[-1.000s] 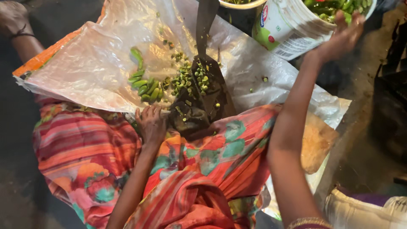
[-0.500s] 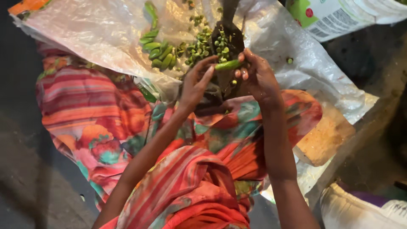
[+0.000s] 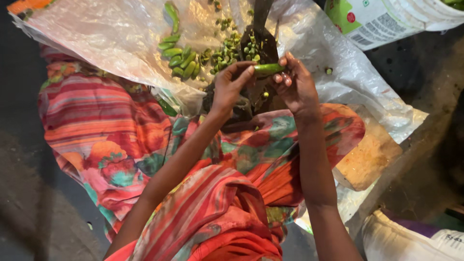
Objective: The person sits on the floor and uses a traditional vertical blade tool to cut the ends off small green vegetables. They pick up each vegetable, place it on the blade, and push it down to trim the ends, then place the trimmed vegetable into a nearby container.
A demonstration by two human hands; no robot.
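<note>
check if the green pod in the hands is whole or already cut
Whole, it seems: the pod spans uncut between the left hand and right hand; its ends are hidden.

A white plastic sack [image 3: 386, 21] is lying at the top right corner, its printed label showing a green panel with a small red round mark and a black barcode block beside it. A second white woven sack [image 3: 406, 239] is sitting at the bottom right corner, bearing a trace of dark print at its right edge, too cut off to make out.
</note>
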